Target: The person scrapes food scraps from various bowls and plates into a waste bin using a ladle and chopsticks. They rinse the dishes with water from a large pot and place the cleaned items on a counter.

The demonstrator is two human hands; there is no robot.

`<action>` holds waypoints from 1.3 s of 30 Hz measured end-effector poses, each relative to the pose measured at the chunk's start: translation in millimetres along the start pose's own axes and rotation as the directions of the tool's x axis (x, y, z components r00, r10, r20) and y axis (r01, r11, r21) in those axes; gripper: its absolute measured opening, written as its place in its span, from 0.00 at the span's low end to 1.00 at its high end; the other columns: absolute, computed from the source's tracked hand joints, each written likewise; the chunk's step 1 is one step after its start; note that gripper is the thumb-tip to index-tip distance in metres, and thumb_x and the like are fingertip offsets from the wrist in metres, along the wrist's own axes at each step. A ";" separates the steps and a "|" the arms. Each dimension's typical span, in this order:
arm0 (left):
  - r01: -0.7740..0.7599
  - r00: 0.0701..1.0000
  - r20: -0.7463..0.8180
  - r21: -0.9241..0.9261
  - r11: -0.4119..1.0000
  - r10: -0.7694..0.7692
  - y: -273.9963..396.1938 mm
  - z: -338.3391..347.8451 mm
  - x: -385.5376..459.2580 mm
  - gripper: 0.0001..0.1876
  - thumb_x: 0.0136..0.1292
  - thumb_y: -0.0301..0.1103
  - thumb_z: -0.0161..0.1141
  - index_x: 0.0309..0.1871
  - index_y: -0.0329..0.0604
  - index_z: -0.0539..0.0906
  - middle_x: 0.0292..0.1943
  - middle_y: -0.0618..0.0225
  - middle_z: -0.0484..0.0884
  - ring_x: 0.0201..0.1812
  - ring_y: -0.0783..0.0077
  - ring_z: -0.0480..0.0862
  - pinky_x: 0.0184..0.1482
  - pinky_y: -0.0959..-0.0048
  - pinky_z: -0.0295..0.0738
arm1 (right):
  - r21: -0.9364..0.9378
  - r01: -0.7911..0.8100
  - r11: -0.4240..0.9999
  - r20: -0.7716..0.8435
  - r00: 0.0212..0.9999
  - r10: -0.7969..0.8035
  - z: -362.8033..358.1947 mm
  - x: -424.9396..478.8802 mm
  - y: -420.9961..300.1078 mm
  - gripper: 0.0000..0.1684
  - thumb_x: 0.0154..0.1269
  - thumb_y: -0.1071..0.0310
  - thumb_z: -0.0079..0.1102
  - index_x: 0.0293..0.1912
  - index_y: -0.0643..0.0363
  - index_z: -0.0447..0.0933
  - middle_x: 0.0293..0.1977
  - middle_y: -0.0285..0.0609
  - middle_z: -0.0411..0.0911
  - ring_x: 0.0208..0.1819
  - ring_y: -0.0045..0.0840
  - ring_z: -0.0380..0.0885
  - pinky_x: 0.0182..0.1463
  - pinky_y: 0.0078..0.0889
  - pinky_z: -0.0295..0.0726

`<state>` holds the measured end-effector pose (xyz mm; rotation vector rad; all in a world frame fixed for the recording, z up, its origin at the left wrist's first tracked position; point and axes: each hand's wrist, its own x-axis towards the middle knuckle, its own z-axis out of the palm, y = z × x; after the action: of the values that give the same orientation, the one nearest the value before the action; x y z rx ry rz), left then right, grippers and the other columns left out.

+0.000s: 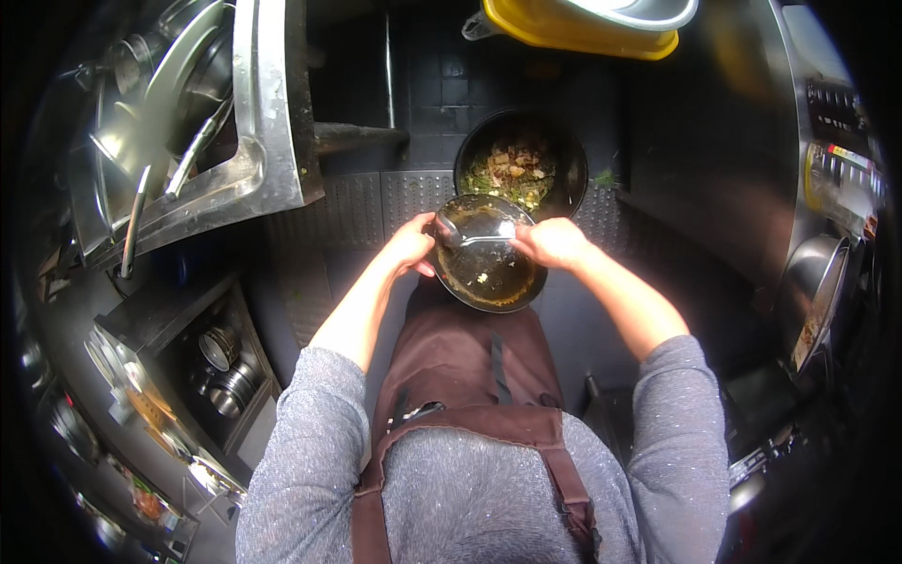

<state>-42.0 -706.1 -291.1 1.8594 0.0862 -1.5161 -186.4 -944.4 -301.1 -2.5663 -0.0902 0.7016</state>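
Observation:
My left hand (410, 245) grips the rim of a dark round pan (486, 278) from its left side, with the thumb towards the inside. The pan is tilted, and brown residue and small food bits cling to its inner surface. In my right hand (554, 243) is a metal spoon (486, 239), whose bowl lies near the pan's left wall. Just beyond the pan's far rim stands a black round bin (579, 180). Food scraps (514, 173), some green and some brownish, lie inside it. The pan's near edge overlaps my brown apron (472, 352).
At upper left, a metal sink (271, 134) holds stacked plates and pans with handles sticking out over its edge. Perforated floor plates (416, 197) run behind the bin. A yellow tub (592, 39) stands at the top. Shelves with metal pots (232, 391) are at left; another pan (817, 296) stands at right.

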 end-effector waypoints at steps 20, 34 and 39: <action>-0.186 0.914 -0.382 -0.090 0.978 0.139 -33.7 24.5 -63.1 0.35 0.55 0.19 0.43 0.69 0.43 0.54 0.50 0.49 0.75 0.27 0.62 0.83 0.17 0.73 0.81 | -0.064 -0.194 0.979 -0.063 0.980 0.190 -28.7 -47.7 -23.1 0.18 0.63 0.55 0.46 0.35 0.58 0.77 0.31 0.52 0.80 0.36 0.43 0.80 0.41 0.42 0.77; -0.334 0.859 -0.494 -0.342 0.879 0.134 -162.5 -25.0 -182.3 0.37 0.52 0.20 0.45 0.69 0.49 0.53 0.60 0.59 0.69 0.31 0.66 0.80 0.17 0.75 0.78 | -0.180 -0.453 0.873 -0.367 0.855 0.368 5.5 -87.0 -24.5 0.19 0.67 0.54 0.43 0.32 0.59 0.74 0.30 0.53 0.79 0.34 0.46 0.79 0.37 0.47 0.77; -0.293 0.799 -0.590 -0.548 0.783 -0.114 -287.7 -34.1 -277.6 0.37 0.53 0.22 0.46 0.69 0.54 0.53 0.63 0.52 0.63 0.42 0.52 0.81 0.23 0.67 0.83 | -0.233 -0.364 0.902 -0.373 0.890 0.262 79.3 -112.9 -136.5 0.18 0.65 0.53 0.48 0.29 0.57 0.73 0.25 0.53 0.77 0.30 0.49 0.78 0.36 0.49 0.76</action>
<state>-235.0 -370.3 -185.9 1.6651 0.6978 -0.6307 -315.3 -810.4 -245.7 -2.9928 0.3731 0.3705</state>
